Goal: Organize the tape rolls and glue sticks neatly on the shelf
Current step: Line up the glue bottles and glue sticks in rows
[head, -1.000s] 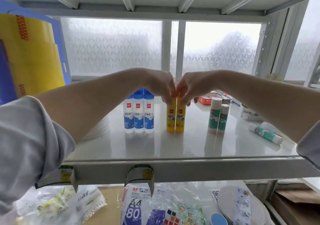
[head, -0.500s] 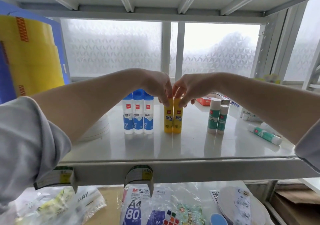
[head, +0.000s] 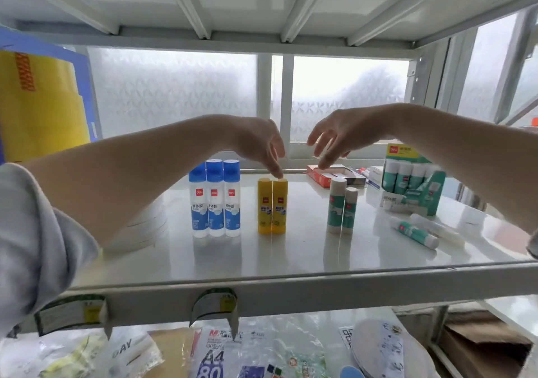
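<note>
Two bare hands hover over a white shelf (head: 262, 273) at mid-frame. The left hand (head: 259, 144) is open, one fingertip touching the top of two upright yellow glue sticks (head: 272, 206) standing side by side at center. The right hand (head: 340, 137) is open, holding nothing. Three blue glue bottles (head: 214, 198) stand left of them; two green glue sticks (head: 342, 207) stand right.

On white metal shelf (head: 291, 264): three blue-capped glue bottles (head: 214, 198) left, two yellow glue sticks (head: 272, 206) centre, touching; two green-labelled glue sticks (head: 342, 206) right. Green boxed glue pack (head: 412, 181) far right, two loose sticks (head: 423, 230) lying before it.
</note>
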Motion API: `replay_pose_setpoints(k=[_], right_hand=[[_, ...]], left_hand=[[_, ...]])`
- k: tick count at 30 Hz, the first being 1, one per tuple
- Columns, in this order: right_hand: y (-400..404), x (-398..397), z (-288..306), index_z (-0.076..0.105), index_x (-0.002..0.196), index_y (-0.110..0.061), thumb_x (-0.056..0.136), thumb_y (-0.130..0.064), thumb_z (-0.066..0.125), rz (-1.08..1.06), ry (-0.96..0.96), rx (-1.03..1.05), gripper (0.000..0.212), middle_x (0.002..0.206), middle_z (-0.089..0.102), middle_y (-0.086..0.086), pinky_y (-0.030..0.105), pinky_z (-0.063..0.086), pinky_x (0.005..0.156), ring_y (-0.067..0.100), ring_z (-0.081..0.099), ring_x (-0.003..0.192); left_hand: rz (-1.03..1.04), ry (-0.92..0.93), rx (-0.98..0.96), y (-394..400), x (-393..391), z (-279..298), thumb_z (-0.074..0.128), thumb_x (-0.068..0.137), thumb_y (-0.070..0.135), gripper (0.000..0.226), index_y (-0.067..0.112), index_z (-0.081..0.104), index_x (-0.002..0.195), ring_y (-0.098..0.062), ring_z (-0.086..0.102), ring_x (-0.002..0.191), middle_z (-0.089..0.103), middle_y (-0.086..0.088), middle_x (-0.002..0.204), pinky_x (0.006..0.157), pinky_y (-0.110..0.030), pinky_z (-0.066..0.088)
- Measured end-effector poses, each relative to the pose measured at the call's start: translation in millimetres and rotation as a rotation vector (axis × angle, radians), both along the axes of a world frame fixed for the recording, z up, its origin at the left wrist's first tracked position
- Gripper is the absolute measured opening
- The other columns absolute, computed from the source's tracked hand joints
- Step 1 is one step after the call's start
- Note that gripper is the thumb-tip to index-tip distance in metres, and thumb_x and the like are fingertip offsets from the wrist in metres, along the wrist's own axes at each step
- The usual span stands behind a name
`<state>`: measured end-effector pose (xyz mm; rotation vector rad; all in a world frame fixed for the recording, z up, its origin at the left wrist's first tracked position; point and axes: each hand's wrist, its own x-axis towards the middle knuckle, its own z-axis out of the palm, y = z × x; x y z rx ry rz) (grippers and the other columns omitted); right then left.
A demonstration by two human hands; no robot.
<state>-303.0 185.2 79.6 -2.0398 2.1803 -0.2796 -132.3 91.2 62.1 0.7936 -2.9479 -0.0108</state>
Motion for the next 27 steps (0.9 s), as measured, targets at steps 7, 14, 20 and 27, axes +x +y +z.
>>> replay_pose_setpoints(k=[7, 14, 20, 27], right_hand=[[67.9, -59.2, 4.3, 0.053, 0.127, -0.013, 0.079, -0.026, 0.073, -0.239, 0.118, 0.035, 0.053, 0.122, 0.061, 0.005, 0.027, 0.050, 0.082, 0.021, 0.058, 0.106], [121.2, -105.1, -20.6, 0.059, 0.123, -0.013, 0.081, -0.034, 0.071, -0.449, 0.232, 0.117, 0.048, 0.121, 0.060, 0.002, 0.035, 0.044, 0.100, 0.019, 0.055, 0.109], [131.7, -130.9, -52.4, 0.062, 0.118, -0.012, 0.084, -0.039, 0.067, -0.508, 0.191, 0.167, 0.043, 0.116, 0.063, 0.003, 0.035, 0.050, 0.095, 0.020, 0.060, 0.105], [111.4, -142.5, -84.2, 0.065, 0.110, -0.013, 0.086, -0.043, 0.061, -0.523, 0.188, 0.161, 0.039, 0.110, 0.065, 0.004, 0.032, 0.052, 0.088, 0.020, 0.062, 0.100]], left_hand=[[-0.118, 0.060, -0.023, 43.7, -36.5, 11.9, 0.071, 0.078, 0.037, 0.059, 0.012, 0.055, 0.129, -0.017, 0.058, 0.111, 0.062, -0.003, 0.124, 0.094, -0.028, 0.042], [-0.162, 0.009, -0.032, 75.1, -97.5, -5.6, 0.072, 0.077, 0.045, 0.067, 0.019, 0.049, 0.134, -0.017, 0.052, 0.119, 0.056, 0.000, 0.132, 0.101, -0.030, 0.039], [-0.116, -0.092, -0.055, 72.5, -122.5, -24.9, 0.070, 0.076, 0.049, 0.075, 0.020, 0.042, 0.139, -0.019, 0.045, 0.126, 0.048, -0.001, 0.140, 0.103, -0.031, 0.036], [-0.038, -0.150, -0.046, 53.1, -129.0, -39.9, 0.075, 0.072, 0.049, 0.073, 0.025, 0.047, 0.135, -0.021, 0.052, 0.117, 0.054, -0.001, 0.130, 0.100, -0.035, 0.043]])
